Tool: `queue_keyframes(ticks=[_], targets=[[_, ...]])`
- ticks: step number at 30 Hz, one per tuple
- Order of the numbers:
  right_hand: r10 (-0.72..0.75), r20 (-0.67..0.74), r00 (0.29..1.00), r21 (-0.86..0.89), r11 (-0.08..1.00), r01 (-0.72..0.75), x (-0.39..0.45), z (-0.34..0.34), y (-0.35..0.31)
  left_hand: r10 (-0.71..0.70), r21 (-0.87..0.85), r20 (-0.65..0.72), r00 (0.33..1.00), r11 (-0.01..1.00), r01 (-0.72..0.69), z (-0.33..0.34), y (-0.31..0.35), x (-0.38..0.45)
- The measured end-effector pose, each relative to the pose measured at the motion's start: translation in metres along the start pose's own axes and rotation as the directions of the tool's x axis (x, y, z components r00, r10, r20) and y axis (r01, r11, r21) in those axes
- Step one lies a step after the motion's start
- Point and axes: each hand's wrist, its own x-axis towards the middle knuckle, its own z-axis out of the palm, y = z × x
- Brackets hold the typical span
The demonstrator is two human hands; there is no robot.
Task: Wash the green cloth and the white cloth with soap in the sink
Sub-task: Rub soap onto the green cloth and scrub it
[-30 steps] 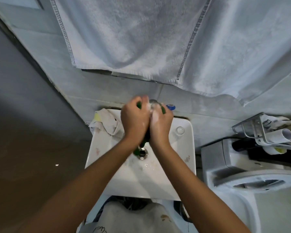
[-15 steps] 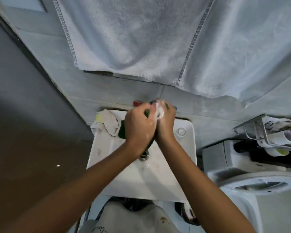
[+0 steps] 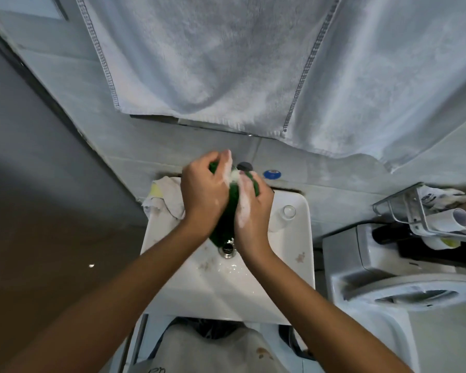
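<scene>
Both hands were scrubbing the green cloth over the sink.

Going left to right from the sink [image 3: 293, 267]: the white cloth [image 3: 164, 199] sat bunched on its back left corner, the left hand [image 3: 203, 196] had its grip curled round the green cloth [image 3: 228, 214], which hung down to the drain, and the soapy right hand [image 3: 249, 211] pinched it from the other side. A toilet [image 3: 404, 289] stood just right of the sink, a white towel [image 3: 226, 57] hung above.
</scene>
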Motion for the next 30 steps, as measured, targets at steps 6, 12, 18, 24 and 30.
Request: queue_keyframes(ticks=[6,12,18,24,30], targets=[[0.071,-0.110,0.991,0.002,0.997,-0.072,0.037,-0.003,0.003,0.111,0.052,0.100,0.989,0.992,-0.116,0.005,0.005,-0.029],[0.031,0.021,0.999,-0.067,0.997,-0.029,0.007,-0.005,0.006,-0.056,0.047,0.021,0.998,0.997,0.055,0.005,-0.008,-0.002],[0.114,-0.105,0.988,0.039,0.993,-0.110,0.011,-0.004,0.011,-0.038,0.030,0.098,0.994,0.999,0.036,0.010,-0.003,-0.016],[0.112,-0.116,0.987,0.024,0.994,-0.110,0.030,-0.011,0.004,0.008,0.025,0.105,0.994,1.000,-0.010,0.013,0.003,-0.032],[0.049,0.035,0.998,-0.119,0.992,-0.045,0.001,-0.017,0.005,0.018,0.020,0.094,0.995,1.000,-0.020,0.004,-0.011,-0.008]])
